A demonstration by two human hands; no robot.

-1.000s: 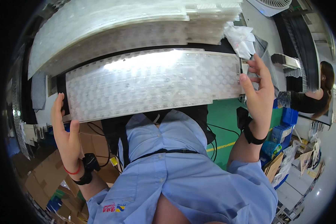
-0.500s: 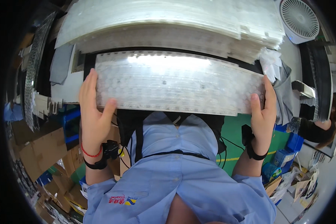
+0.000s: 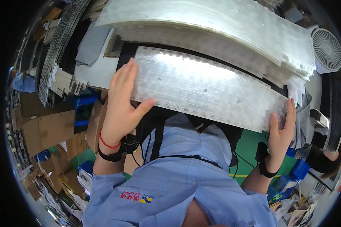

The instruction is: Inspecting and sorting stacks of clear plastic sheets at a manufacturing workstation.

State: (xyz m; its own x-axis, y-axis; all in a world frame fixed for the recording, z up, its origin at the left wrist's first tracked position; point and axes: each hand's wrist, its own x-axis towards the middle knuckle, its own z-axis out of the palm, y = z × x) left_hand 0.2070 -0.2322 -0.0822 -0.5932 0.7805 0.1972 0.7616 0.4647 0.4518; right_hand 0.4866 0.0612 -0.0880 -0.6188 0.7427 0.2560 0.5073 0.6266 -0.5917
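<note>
A long stack of clear plastic sheets [image 3: 201, 85] with a shiny, patterned top lies in front of me at the table's near edge. My left hand [image 3: 121, 98] grips its left end, fingers flat along the side and thumb at the front edge. At the opposite end my right hand [image 3: 283, 132] presses inward in the same way, thumb by the front corner. The undersides of the fingers are partly hidden. Just behind stands a bigger, taller pile of similar pale sheets [image 3: 216, 34], its layers uneven at the right.
A white fan [image 3: 327, 49] stands at the far right, near a crumpled white plastic bag [image 3: 296, 86] and a grey cloth [image 3: 302, 121]. Another grey cloth [image 3: 91, 43] lies at left. Cardboard boxes [image 3: 49, 130] fill the lower left. A person [image 3: 326, 159] is at the right edge.
The whole view has turned, so the stack now slants down to the right and appears farther right. Both hands stay at its ends.
</note>
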